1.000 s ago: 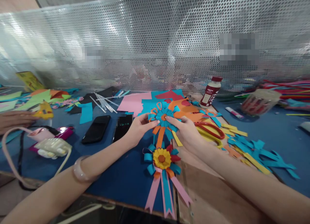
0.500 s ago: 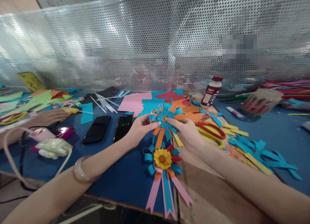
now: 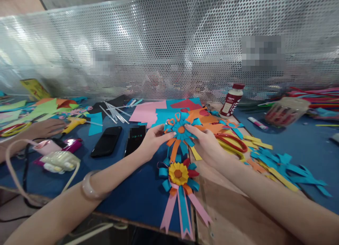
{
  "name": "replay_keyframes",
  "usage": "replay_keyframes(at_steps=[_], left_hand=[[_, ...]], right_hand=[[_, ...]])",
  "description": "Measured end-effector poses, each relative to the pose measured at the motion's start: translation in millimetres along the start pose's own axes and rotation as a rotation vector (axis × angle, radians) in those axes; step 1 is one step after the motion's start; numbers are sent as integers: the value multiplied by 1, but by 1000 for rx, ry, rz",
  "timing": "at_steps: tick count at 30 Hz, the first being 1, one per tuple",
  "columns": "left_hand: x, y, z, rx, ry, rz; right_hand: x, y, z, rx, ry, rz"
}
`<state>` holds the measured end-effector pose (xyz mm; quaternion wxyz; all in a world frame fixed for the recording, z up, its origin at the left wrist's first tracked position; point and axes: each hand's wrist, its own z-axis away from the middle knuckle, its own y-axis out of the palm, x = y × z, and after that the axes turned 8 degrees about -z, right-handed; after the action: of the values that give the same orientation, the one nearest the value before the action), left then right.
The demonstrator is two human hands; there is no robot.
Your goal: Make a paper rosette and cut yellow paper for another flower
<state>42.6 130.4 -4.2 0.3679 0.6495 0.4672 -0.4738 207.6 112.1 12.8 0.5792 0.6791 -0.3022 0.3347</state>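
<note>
Between my two hands is a blue paper rosette (image 3: pixel 181 129) with an orange centre, orange and blue loops around it and strips hanging below. My left hand (image 3: pixel 156 139) pinches its left edge, the thumb on the front. On the other side my right hand (image 3: pixel 205 142) grips the upper right petals, thumb and fingers closed on them. Just below lies a second rosette (image 3: pixel 178 173) with a yellow flower middle, blue and red loops, and pink and blue ribbon tails. Right of my right hand are scissors (image 3: pixel 234 144) with red and yellow handles.
Two black phones (image 3: pixel 106 141) lie left of my left arm. A co-worker's hand (image 3: pixel 49 128) rests near a yellow glue gun (image 3: pixel 74 124). Coloured paper sheets (image 3: pixel 148 111), a bottle (image 3: pixel 231 101), a plastic jar (image 3: pixel 286 111) and blue paper strips (image 3: pixel 284 165) lie around.
My right thumb has moved off the rosette's centre to its upper right petals, leaving the orange centre uncovered. The co-worker's hand has shifted left, away from the glue gun.
</note>
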Motion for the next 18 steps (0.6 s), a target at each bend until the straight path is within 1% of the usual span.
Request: replay_keyframes(at_steps=[3, 6, 8, 11, 13, 14, 15, 17, 18], left_hand=[[0, 0, 0, -13, 8, 13], [0, 1, 0, -15, -8, 7], [-1, 1, 1, -24, -33, 0], [-3, -1, -1, 1, -79, 32], [-2, -3, -2, 36, -102, 42], [-2, -4, -3, 55, -116, 31], [-1, -5, -4, 74, -128, 5], [0, -7, -4, 116, -150, -77], [1, -7, -4, 137, -156, -127]], right_hand=[[-1, -1, 0, -18, 8, 29], [3, -1, -3, -77, 9, 46], [11, -3, -8, -108, -12, 26], [34, -12, -21, -133, -77, -20], [54, -24, -33, -185, -144, -29], [63, -33, -39, -231, -192, -5], [72, -43, -45, -305, -214, 46], [86, -66, -56, -356, -197, 128], [92, -79, -61, -413, -206, 188]])
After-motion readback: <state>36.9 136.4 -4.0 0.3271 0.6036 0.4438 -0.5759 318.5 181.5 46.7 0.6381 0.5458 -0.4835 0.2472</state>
